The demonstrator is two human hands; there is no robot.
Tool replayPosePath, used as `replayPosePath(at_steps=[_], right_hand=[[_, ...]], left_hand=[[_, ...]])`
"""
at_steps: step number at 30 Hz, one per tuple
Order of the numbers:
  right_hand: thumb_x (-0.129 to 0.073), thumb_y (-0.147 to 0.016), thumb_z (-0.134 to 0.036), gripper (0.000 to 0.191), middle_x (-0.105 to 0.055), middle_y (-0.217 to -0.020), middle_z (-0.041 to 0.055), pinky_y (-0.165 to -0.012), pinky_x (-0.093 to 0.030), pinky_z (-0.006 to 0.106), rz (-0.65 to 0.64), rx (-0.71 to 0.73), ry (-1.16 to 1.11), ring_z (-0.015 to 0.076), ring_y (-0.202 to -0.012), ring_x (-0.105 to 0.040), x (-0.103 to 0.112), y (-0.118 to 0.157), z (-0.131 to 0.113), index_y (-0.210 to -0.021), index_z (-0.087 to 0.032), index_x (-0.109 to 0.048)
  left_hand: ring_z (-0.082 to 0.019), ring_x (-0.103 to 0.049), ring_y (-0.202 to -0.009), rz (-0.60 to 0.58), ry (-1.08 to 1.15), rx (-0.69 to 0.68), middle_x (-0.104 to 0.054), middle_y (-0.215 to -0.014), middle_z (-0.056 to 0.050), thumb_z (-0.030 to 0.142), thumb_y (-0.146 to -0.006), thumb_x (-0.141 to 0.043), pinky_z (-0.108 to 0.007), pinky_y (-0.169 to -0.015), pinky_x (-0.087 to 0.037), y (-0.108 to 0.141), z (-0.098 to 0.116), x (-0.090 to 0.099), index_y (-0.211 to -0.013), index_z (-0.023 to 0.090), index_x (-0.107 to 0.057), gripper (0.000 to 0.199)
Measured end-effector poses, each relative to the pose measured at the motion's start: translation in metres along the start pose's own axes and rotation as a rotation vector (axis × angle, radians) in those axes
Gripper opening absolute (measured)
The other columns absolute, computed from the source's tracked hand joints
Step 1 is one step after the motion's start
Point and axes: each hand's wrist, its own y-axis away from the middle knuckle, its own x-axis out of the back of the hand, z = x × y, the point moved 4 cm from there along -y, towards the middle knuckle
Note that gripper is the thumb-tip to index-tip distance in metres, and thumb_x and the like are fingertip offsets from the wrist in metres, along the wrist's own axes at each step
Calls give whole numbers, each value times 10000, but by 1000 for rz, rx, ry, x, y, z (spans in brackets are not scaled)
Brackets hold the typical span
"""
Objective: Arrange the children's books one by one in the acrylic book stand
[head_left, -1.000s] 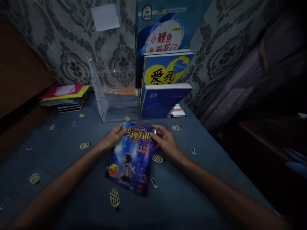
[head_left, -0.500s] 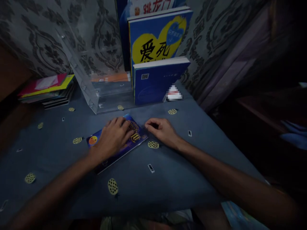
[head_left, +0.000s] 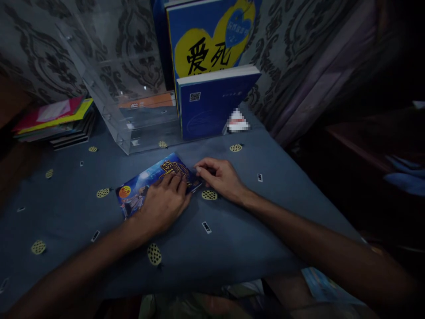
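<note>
A blue book (head_left: 146, 178) with golden lettering lies flat and slanted on the patterned cloth. My left hand (head_left: 168, 199) rests on its lower part, palm down, with the fingers over the cover near the title. At the book's right corner is my right hand (head_left: 221, 177), its thumb and forefinger pinched together. Whether anything small is between those fingertips is hard to make out.
A clear acrylic rack (head_left: 124, 141) stands at the back, with a dark blue book (head_left: 215, 106) and a blue and yellow book (head_left: 199, 26) upright in it. A pile of books (head_left: 61, 116) lies at the back left. The grey-blue tablecloth (head_left: 239, 248) has pineapple prints.
My left hand has slid toward the lower edge of the book, uncovering more of its cover. My right hand stays pinched at the book's corner. The view has shifted slightly.
</note>
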Motion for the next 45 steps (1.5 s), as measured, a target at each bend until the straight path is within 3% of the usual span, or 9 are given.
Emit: replayPosePath(at_steps=[13, 17, 21, 26, 31, 36, 40, 42, 45], right_hand=[[-574, -875, -379, 222, -640, -681, -15, -434, -385, 208, -20, -1, -78, 79, -463, -486, 0, 3, -9, -867, -175, -661], [-578, -902, -444, 310, -542, -552, -54, -404, -369, 199, -184, -35, -100, 78, -410, -477, -5, 9, -15, -714, -197, -560], [-542, -935, -380, 321, -558, -552, -42, -470, -402, 206, -392, 76, 50, 91, -470, -531, -12, 18, -24, -672, -197, -560], [-541, -951, -344, 270, -649, -629, -14, -543, -420, 232, -334, 214, 258, 109, -544, -562, -9, 18, -27, -806, -180, -700], [-517, -964, -331, 262, -758, -901, 65, -694, -539, 316, -203, 262, 415, 193, -761, -696, 1, 5, -20, -991, -189, -736], [-507, -961, -326, 332, -731, -1109, 122, -914, -561, 464, -160, 347, 543, 284, -1043, -683, 3, -18, -7, -1196, -181, -691], [-460, -985, -373, 414, -682, -1207, 154, -990, -537, 524, -136, 387, 626, 308, -1141, -645, -3, -25, 5, -1289, -168, -653], [-423, -1002, -396, 456, -632, -1320, 183, -1044, -500, 556, -114, 416, 684, 329, -1245, -595, -8, -20, 9, -1323, -152, -635], [-393, -1017, -421, 496, -544, -1461, 198, -1094, -453, 587, -109, 486, 766, 351, -1379, -497, -16, -4, 11, -1374, -145, -599]], left_hand=[[-331, -617, -1124, 19, -16, -28, -684, -1182, -187, 361, -1031, -443, -442, -852, -550, 0, -1, 0, -1142, 93, -681, 376], [-294, -592, -1152, 58, 4, -59, -667, -1229, -133, 399, -1037, -446, -443, -937, -519, 1, -19, 3, -1137, 152, -672, 349], [-317, -560, -1216, 13, -9, 81, -606, -1326, -128, 415, -1020, -498, -463, -940, -510, -1, -51, 8, -1295, 186, -597, 372], [-295, -637, -1070, -135, 8, 199, -621, -1240, -111, 466, -1016, -492, -394, -801, -532, -1, -69, 12, -1355, 224, -554, 420], [-279, -681, -957, -135, 32, 312, -654, -1140, -122, 477, -1019, -479, -378, -781, -516, -3, -80, 10, -1273, 185, -607, 408], [-280, -696, -927, -143, 73, 379, -718, -1004, -117, 434, -1017, -499, -368, -772, -506, -4, -90, 1, -1212, 151, -614, 363], [-299, -648, -1051, -44, -22, 348, -682, -1096, -138, 413, -1035, -446, -378, -767, -526, -6, -86, -1, -1129, 142, -628, 340], [-291, -589, -1149, 29, -51, 288, -642, -1171, -139, 361, -1038, -442, -378, -833, -529, -7, -83, -4, -1098, 139, -623, 292], [-258, -569, -1152, 72, -39, 232, -627, -1172, -116, 287, -1052, -393, -380, -928, -510, -9, -82, -13, -1118, 137, -596, 261]])
